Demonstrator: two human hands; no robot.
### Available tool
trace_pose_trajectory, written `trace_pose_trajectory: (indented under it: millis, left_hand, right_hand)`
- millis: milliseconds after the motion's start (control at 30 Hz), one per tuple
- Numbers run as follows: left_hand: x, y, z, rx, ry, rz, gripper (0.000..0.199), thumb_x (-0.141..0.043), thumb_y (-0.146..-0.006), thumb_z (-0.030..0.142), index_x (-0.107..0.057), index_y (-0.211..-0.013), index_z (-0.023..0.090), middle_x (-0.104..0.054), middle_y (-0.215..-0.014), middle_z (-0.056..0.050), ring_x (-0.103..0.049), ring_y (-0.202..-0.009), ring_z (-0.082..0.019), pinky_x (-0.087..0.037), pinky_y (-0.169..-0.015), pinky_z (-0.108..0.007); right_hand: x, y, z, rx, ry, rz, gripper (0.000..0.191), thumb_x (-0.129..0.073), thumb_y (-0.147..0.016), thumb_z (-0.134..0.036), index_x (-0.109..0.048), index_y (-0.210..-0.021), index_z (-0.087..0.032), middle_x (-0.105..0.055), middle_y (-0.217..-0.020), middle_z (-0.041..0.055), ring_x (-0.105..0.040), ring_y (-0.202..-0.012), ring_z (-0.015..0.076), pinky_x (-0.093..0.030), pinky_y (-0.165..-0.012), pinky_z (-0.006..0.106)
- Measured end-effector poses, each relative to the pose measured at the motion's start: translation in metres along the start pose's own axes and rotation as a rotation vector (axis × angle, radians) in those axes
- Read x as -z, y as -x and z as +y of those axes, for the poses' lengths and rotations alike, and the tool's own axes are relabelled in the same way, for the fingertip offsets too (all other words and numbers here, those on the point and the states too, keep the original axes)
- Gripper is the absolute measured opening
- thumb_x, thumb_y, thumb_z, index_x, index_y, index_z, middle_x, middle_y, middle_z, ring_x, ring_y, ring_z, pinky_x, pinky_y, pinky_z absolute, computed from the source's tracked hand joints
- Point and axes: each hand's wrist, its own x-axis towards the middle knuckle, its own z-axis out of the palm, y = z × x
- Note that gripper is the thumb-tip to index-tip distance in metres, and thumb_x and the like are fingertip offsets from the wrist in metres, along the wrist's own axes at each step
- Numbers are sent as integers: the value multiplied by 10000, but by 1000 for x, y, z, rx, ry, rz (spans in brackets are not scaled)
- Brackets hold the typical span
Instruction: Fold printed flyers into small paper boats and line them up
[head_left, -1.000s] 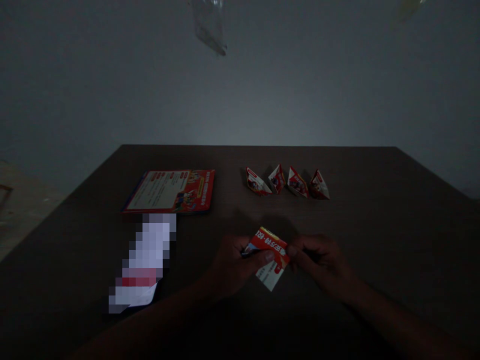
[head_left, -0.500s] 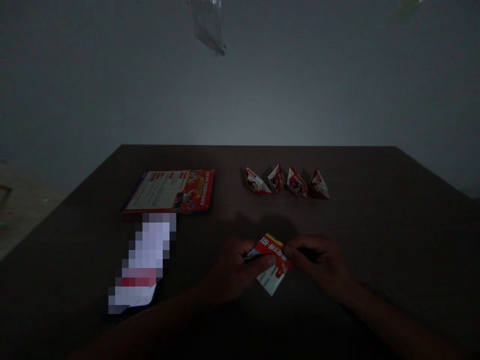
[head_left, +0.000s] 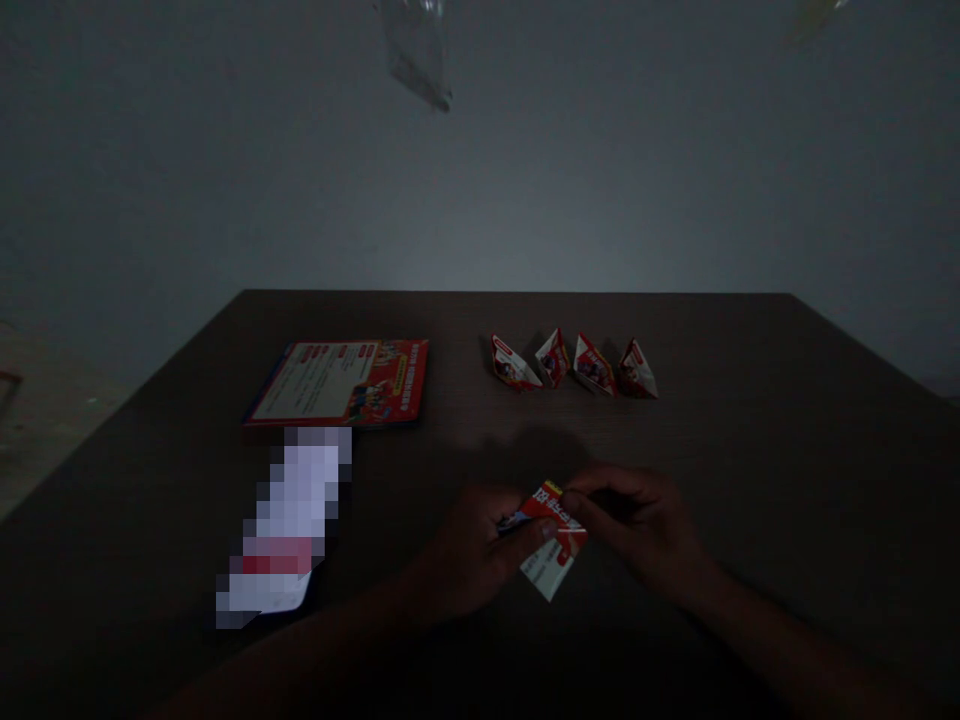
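Between both hands, above the near part of the table, is a folded piece of printed paper [head_left: 553, 572], red with white lettering on top and pale below. My left hand [head_left: 480, 550] grips its left side, thumb lying across the front. At its upper right edge, my right hand [head_left: 637, 520] pinches the paper between thumb and forefinger. Farther back stand several small folded paper boats in a row, red and white, among them one at the left end [head_left: 514, 365] and one at the right end [head_left: 637, 372].
To the left lies a stack of printed leaflets [head_left: 322, 385] with red edges. A phone [head_left: 289, 590] with a lit, pixelated screen rests just in front of it. The dark wooden table [head_left: 750, 420] meets a grey wall, where a clear plastic bag [head_left: 416, 50] hangs.
The paper and my left hand have shifted slightly right and toward me. My right hand keeps its pinch at the paper's edge. The boats, leaflets and phone stay put.
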Motion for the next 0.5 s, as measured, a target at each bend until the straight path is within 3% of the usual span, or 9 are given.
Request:
trace_pose_trajectory:
  millis: [233, 500]
  left_hand:
    - [-2, 0, 3, -65, -27, -28, 343, -477, -888, 359, -685, -806, 99, -643, -669, -34, -568, -595, -127, -394, -563, -197]
    - [-1, 0, -1, -120, -45, -76, 367, -455, -904, 368, -662, -790, 87, -611, -654, -30, -547, -582, -118, -372, -548, -197]
  right_hand:
    - [0, 2, 3, -24, -9, 10, 84, -671, -771, -243, -679, -720, -176, -685, -653, 18, -616, -572, 125, -498, -531, 213]
    - [3, 1, 1, 91, 47, -62, 76, -634, -814, -230, -688, -781, -189, -670, -722, 28, -612, -633, 135, -487, -566, 233]
